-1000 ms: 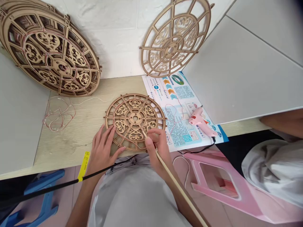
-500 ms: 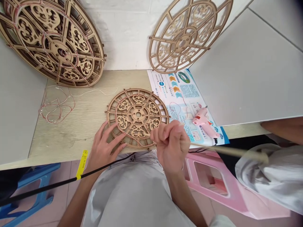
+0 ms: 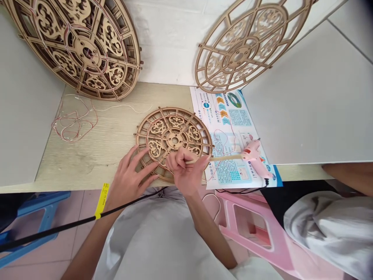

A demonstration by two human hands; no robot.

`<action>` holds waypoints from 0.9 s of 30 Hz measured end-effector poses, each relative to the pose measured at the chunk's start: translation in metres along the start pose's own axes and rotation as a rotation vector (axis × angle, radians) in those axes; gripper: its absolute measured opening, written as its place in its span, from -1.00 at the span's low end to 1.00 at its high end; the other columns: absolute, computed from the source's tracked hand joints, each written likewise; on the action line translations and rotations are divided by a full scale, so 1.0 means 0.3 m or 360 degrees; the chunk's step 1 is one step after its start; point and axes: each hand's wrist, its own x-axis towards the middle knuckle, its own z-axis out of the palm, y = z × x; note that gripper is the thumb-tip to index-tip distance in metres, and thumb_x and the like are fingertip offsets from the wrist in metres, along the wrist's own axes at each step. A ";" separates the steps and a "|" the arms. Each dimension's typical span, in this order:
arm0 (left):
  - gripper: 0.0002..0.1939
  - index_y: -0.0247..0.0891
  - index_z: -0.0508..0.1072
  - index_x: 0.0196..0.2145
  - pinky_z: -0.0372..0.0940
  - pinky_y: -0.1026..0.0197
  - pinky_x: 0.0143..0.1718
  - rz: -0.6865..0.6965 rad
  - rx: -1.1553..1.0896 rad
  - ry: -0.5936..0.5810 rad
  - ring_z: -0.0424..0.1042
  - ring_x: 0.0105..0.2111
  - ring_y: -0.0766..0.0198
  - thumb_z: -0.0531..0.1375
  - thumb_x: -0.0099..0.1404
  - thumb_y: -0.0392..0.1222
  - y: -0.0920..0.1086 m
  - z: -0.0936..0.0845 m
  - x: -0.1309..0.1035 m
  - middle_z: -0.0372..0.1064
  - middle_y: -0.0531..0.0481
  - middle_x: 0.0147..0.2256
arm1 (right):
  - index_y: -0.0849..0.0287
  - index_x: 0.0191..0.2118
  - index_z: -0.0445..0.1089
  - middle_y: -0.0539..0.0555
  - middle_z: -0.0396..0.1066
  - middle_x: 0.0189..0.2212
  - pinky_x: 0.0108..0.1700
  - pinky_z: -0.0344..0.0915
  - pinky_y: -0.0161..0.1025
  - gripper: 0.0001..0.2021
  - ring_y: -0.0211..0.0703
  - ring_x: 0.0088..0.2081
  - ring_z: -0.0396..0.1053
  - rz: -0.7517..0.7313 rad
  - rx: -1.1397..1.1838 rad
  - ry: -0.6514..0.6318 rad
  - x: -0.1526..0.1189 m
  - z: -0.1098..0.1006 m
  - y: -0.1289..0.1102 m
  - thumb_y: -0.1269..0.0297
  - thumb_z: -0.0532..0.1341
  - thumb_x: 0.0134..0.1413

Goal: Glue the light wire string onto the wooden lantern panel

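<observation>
A round openwork wooden disc (image 3: 175, 140) lies flat on the table, with thin wire curving over its left part. My left hand (image 3: 131, 173) rests at its lower left edge, fingers spread, holding nothing. Over the disc's lower right part, my right hand (image 3: 188, 171) is closed round a thin wooden stick (image 3: 224, 158). The stick points right, its far end near the pink glue gun (image 3: 256, 157). My right hand covers part of the disc and the stick's other end.
Larger wooden discs lean at the back left (image 3: 87, 50) and back right (image 3: 239, 56). Tangled wire (image 3: 75, 124) lies on the table (image 3: 113, 128) at left. Printed paper (image 3: 233, 171) lies under the glue gun. A black cable (image 3: 72, 224) crosses my left forearm. A person's leg shows at right.
My right hand has moved left over the disc, and the stick's far end has come left and up towards the glue gun. The whole view has shifted slightly. My left hand stays spread at the edge.
</observation>
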 end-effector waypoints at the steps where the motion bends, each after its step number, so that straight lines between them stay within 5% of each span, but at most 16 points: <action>1: -0.65 0.03 0.53 0.03 0.25 -0.01 0.35 -0.0003 -0.0001 -0.0007 0.01 0.41 0.06 0.26 0.30 0.02 0.000 0.000 0.000 0.10 0.04 0.33 | 0.19 -0.55 -0.13 -0.10 -0.26 -0.67 -0.55 -0.20 -0.32 -0.34 -0.37 -0.62 -0.23 -0.0004 0.0005 -0.0002 -0.001 0.000 0.006 -0.31 -0.04 0.31; 11: -0.67 0.08 0.53 0.03 0.25 0.01 0.35 -0.0033 -0.0003 -0.0039 -0.01 0.43 0.07 0.23 0.32 0.03 0.002 0.000 -0.004 0.11 0.09 0.32 | 0.15 -0.55 -0.13 -0.10 -0.26 -0.67 -0.55 -0.20 -0.28 -0.34 -0.34 -0.63 -0.24 0.0004 -0.0093 0.0035 -0.019 -0.007 0.048 -0.34 -0.06 0.30; 27: -0.65 0.12 0.51 0.06 0.27 0.02 0.31 -0.0052 0.0009 -0.0109 0.02 0.41 0.07 0.18 0.35 0.09 -0.003 -0.004 -0.003 0.12 0.18 0.32 | 0.16 -0.55 -0.16 -0.08 -0.27 -0.68 -0.56 -0.23 -0.26 -0.39 -0.33 -0.64 -0.21 -0.0353 -0.0326 -0.0053 -0.069 -0.007 0.090 -0.20 -0.07 0.38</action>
